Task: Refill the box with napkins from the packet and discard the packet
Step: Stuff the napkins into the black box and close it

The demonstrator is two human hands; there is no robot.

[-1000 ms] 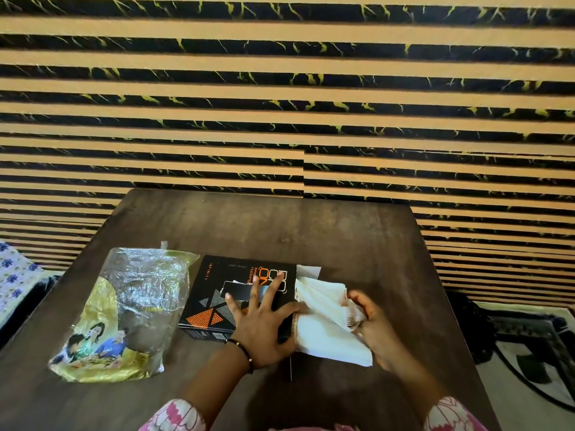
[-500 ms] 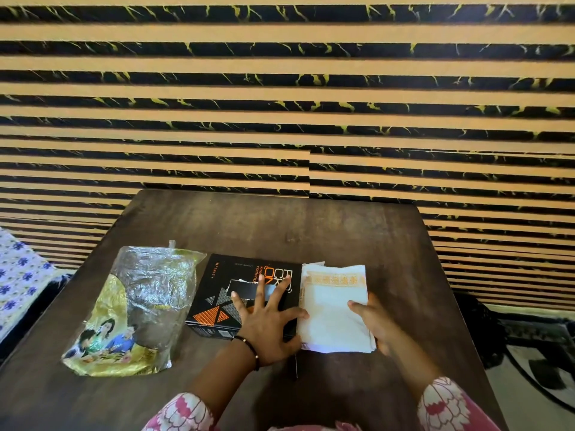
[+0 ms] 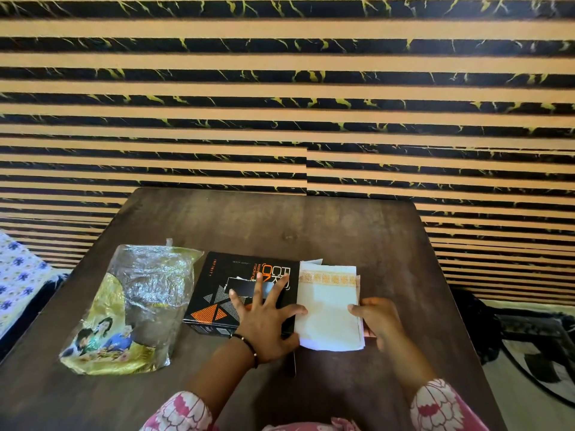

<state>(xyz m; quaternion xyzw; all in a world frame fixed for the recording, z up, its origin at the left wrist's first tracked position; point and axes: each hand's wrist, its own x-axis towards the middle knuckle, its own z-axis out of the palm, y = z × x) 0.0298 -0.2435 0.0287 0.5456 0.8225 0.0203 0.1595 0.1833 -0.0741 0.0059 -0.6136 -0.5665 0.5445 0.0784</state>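
With my left hand [image 3: 264, 318] spread flat on the box [image 3: 239, 293] and my right hand [image 3: 378, 318] pinching the napkins [image 3: 328, 309], the loose stack may buckle or fan apart at the box's opening.

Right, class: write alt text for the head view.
A left hand presses a black box while the right hand holds a napkin stack at its open end. An emptied packet lies left on the table.

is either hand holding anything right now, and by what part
The right hand grips the stack of white napkins at its right edge. The left hand lies flat on the black box, pressing rather than gripping.
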